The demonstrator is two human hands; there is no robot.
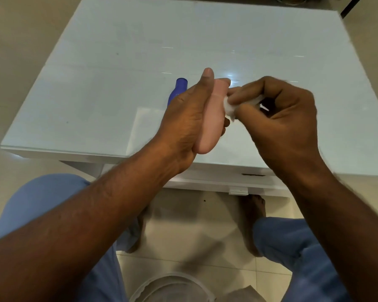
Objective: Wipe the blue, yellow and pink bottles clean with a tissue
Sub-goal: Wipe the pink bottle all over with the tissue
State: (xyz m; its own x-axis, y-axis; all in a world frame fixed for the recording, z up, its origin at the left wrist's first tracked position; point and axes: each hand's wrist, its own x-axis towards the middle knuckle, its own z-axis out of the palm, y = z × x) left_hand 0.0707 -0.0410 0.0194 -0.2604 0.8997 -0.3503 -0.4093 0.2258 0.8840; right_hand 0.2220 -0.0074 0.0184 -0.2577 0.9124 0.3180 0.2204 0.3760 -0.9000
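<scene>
Pink bottle (212, 118) is gripped in my left hand (183, 123) above the bench (96, 83), long axis pointing away from me, cap end farthest. My right hand (279, 118) pinches the tissue (228, 104) against the bottle's right side, nearest its neck. Blue bottle (177, 90) lies on the bench just left of the pink bottle; no yellow bottle is in view.

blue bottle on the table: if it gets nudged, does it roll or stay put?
The blue bottle appears to lie on its side on the glossy table, so a sideways nudge would probably roll it; the smooth top offers little grip. It looks like rigid plastic, so likely stiff and not fragile. Its lower body is hidden behind the left hand, so fill level is unknown.
</scene>
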